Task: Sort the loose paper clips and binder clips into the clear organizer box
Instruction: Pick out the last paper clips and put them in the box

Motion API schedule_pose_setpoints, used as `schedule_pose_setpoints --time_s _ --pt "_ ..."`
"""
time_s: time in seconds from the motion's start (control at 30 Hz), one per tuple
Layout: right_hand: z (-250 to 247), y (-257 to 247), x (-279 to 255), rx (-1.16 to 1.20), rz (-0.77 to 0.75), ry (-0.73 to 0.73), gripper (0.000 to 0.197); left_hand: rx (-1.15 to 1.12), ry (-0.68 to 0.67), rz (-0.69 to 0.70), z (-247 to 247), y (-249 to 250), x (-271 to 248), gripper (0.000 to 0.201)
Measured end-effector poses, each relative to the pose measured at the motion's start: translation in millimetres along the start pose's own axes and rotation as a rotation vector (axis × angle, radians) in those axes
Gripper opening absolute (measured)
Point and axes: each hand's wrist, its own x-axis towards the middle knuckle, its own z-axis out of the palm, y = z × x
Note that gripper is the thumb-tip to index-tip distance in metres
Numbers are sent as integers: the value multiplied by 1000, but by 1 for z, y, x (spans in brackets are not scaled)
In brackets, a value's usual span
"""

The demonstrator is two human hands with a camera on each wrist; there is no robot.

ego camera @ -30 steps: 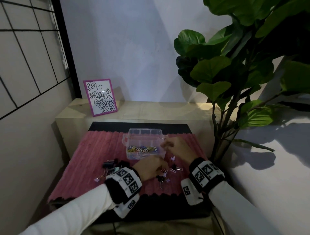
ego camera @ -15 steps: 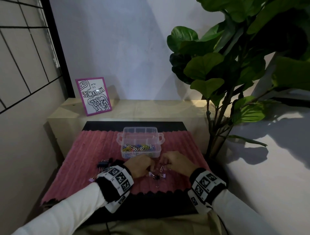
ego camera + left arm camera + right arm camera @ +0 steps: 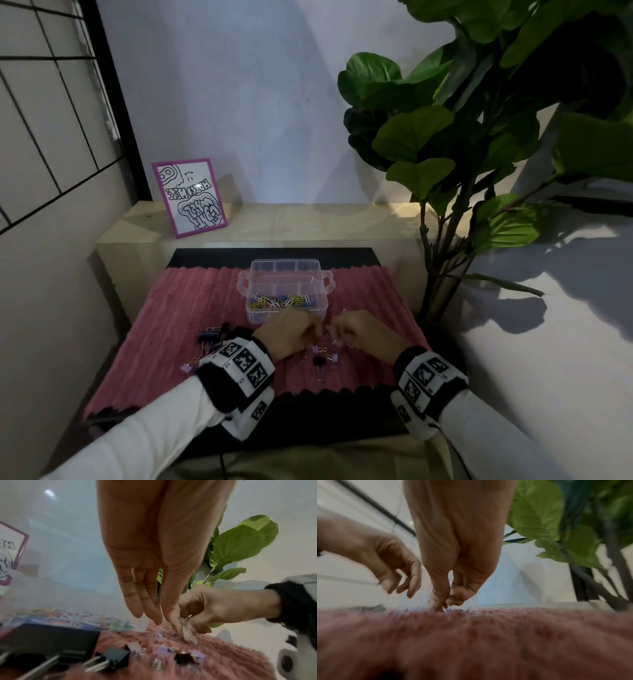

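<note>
Paper clips (image 3: 278,302) in many colours lay in the near compartment of the clear organizer box (image 3: 324,285), which stood on a pink ribbed mat (image 3: 178,308). Just in front of the box both hands met over the mat. The right hand (image 3: 366,334) had its thumb and forefinger pressed together on a white paper clip (image 3: 193,639) at the mat's surface. The left hand (image 3: 289,334) hung beside it, fingers (image 3: 135,601) straight and close together, pointing down, thumb tip near the right hand's fingers; whether it held anything could not be told. Black and purple binder clips (image 3: 322,359) lay loose on the mat near the wrists, more (image 3: 209,337) to the left.
</note>
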Motion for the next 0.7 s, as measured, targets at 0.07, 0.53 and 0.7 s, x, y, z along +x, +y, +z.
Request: schedule_pose_setpoints --time_s 0.07,0.53,0.7 --pt "-10 5 -6 300 121 228 13 -95 40 -43 -2 0 2 17" --pt "-4 19 -16 1348 497 484 15 -1081 135 -281 -10 -8 -33 21" --pt "-11 20 -11 1625 487 450 30 -1136 276 -360 -19 -31 -54 26"
